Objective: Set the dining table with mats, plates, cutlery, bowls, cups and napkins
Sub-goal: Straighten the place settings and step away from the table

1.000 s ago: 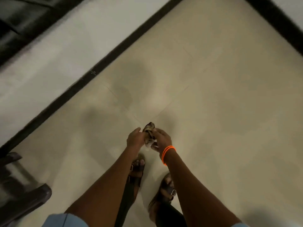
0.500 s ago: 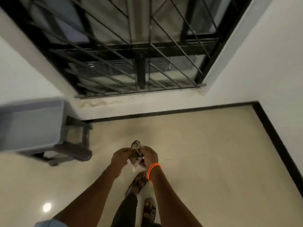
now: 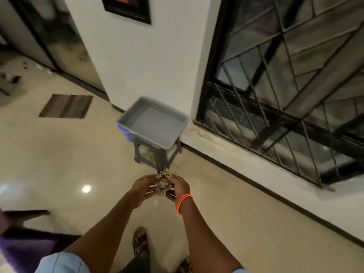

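Note:
A small crumpled, patterned cloth or napkin [image 3: 163, 181] sits bunched between both of my hands, held in front of me above the floor. My left hand [image 3: 142, 187] grips its left side with curled fingers. My right hand [image 3: 178, 187], with an orange band on the wrist, grips its right side. The lower part of the cloth is hidden between my palms. No dining table shows in the view.
A grey tray [image 3: 152, 123] rests on a small stool [image 3: 157, 156] against the white wall ahead. A barred window [image 3: 285, 85] runs along the right. A brown floor mat [image 3: 66, 106] lies at left, a purple rug [image 3: 23, 251] at bottom left.
The view has swung left and up from the floor corner to the wall, tray and doorway. Both hands have kept hold of the crumpled cloth throughout.

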